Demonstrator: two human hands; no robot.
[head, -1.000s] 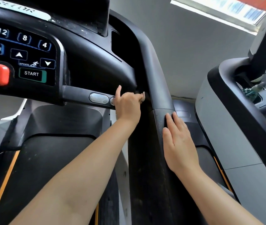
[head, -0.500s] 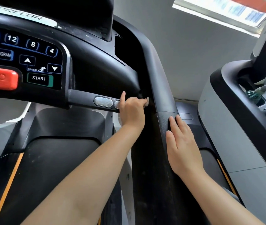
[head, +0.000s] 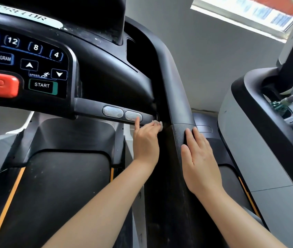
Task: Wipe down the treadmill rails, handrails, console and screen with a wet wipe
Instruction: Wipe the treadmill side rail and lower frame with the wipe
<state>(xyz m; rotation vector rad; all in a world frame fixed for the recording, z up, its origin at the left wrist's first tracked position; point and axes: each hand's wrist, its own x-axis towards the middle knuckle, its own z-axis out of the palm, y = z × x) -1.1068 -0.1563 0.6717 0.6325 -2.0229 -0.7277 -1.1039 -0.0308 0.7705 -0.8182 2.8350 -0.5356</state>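
Pinching a crumpled wet wipe [head: 160, 124], the left hand [head: 146, 142] is pressed under the crossbar [head: 92, 106] beside 2 silver sensor pads [head: 122, 113]. The right hand [head: 198, 158] is laid flat, fingers spread, on the side handrail [head: 178, 97].

Plain grey wall [head: 213, 59], bright window [head: 246, 13] at upper right, daylight

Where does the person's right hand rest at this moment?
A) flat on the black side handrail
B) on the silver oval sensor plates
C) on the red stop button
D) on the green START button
A: the right hand lies flat, fingers straight, on the black textured side handrail.
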